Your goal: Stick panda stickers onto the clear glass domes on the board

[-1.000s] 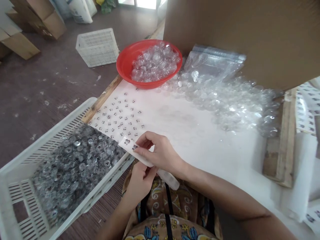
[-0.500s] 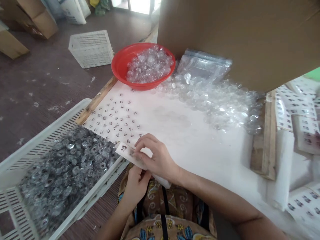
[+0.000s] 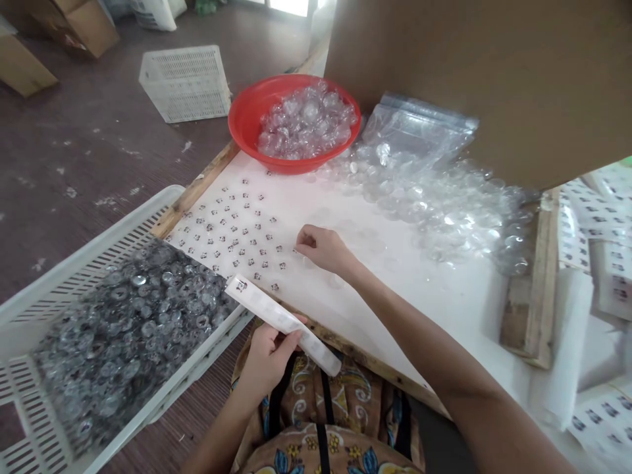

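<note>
My left hand (image 3: 271,355) pinches a folded white sticker strip (image 3: 284,320) over the table's near edge. One small dark printed figure shows near the strip's far left end. Out over the white tabletop (image 3: 306,204), my right hand (image 3: 323,249) has its fingertips pinched together. A small sticker (image 3: 295,250) seems to be at those fingertips, mostly hidden. Many small printed stickers (image 3: 241,252) lie spread on the tabletop to the left of that hand.
A white crate (image 3: 162,197) of clear round pieces stands at left. A red basin (image 3: 241,125) holds clear domes, with loose clear discs (image 3: 444,210) and plastic bags (image 3: 419,125) beside it. Cardboard (image 3: 469,79) rises behind. Wood strips (image 3: 540,296) and sticker sheets (image 3: 602,204) lie right.
My right hand has left the strip and moved up and right over the tabletop. The printed figure that was under its fingers no longer shows on the strip. My left hand still holds the strip.
</note>
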Motion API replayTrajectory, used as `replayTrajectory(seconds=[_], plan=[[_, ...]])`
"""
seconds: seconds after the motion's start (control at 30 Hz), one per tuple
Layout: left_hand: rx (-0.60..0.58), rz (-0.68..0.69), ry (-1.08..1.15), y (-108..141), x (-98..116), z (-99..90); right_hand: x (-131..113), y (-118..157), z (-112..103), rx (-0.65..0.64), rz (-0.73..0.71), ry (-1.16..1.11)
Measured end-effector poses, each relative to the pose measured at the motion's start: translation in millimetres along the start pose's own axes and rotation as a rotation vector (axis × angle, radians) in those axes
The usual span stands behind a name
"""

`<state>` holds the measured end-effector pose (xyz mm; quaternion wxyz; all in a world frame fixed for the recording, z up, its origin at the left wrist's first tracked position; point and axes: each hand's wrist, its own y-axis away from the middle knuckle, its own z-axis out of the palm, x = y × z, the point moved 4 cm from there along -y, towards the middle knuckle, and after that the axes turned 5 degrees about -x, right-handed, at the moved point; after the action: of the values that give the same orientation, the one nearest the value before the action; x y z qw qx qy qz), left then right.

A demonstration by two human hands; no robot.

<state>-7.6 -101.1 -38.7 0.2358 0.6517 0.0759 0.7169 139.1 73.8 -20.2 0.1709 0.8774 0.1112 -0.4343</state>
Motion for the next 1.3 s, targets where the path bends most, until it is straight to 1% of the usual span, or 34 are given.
replayTrajectory(seconds=[0.13,0.27,0.43,0.53,0.6,0.67,0.73,0.8,0.87,0.9,0.93,0.97,1.03,1.1,1.17,1.2,1.23,1.27,1.3], plan=[[0.0,-0.012,0.016,-1.1,1.1,-1.4,0.0,-7.0,1.9,-0.021,0.032,0.062],[-0.007,-0.01,-0.003,-2.5,0.7,-3.5,-0.6,-7.3,6.0,-0.025,0.019,0.112],[-0.026,-0.002,-0.047,-3.6,-1.6,-4.4,-11.5,-1.1,15.7,0.049,-0.016,0.379],[-0.033,-0.007,-0.051,-1.3,-2.1,-3.6,-13.7,2.0,20.0,0.053,-0.021,0.426],[-0.035,-0.004,-0.063,0.6,-1.9,-2.8,-14.9,5.2,20.2,0.053,-0.014,0.404],[-0.039,0.004,-0.081,1.6,-1.7,-1.8,-21.1,11.6,18.0,0.083,-0.024,0.352],[-0.049,0.015,-0.096,1.2,-1.5,-0.2,-34.3,21.2,16.1,0.095,-0.068,0.208],[-0.057,0.024,-0.101,-0.1,-1.4,1.8,-52.1,32.2,18.5,0.026,-0.136,-0.027],[-0.054,0.031,-0.103,-1.5,-1.3,3.9,-69.3,42.3,25.1,-0.084,-0.186,-0.236],[-0.051,0.034,-0.105,-2.0,-1.3,4.8,-75.9,46.4,28.9,-0.117,-0.199,-0.295],[-0.051,0.036,-0.109,-2.5,-1.3,5.7,-80.7,50.0,32.4,-0.123,-0.207,-0.321],[-0.052,0.036,-0.112,-2.8,-1.4,6.5,-83.9,53.1,35.4,-0.102,-0.216,-0.32],[-0.051,0.032,-0.112,-3.0,-1.5,7.2,-88.0,59.0,38.8,-0.011,-0.256,-0.251],[-0.046,0.024,-0.108,-2.7,-1.0,6.9,-92.5,64.9,38.2,0.088,-0.353,-0.15],[-0.034,0.014,-0.111,-2.1,0.2,5.6,-95.6,67.2,31.5,0.145,-0.466,-0.113],[-0.033,0.007,-0.108,-1.9,0.7,5.0,-94.4,65.0,25.0,0.16,-0.494,-0.137],[-0.037,0.0,-0.101,-1.7,1.3,4.5,-90.0,59.7,16.4,0.177,-0.488,-0.183],[-0.044,-0.007,-0.093,-1.6,1.7,4.0,-82.3,51.5,6.4,0.197,-0.448,-0.233],[-0.054,-0.014,-0.088,-1.5,2.1,3.7,-71.1,41.0,-3.9,0.222,-0.368,-0.278]])
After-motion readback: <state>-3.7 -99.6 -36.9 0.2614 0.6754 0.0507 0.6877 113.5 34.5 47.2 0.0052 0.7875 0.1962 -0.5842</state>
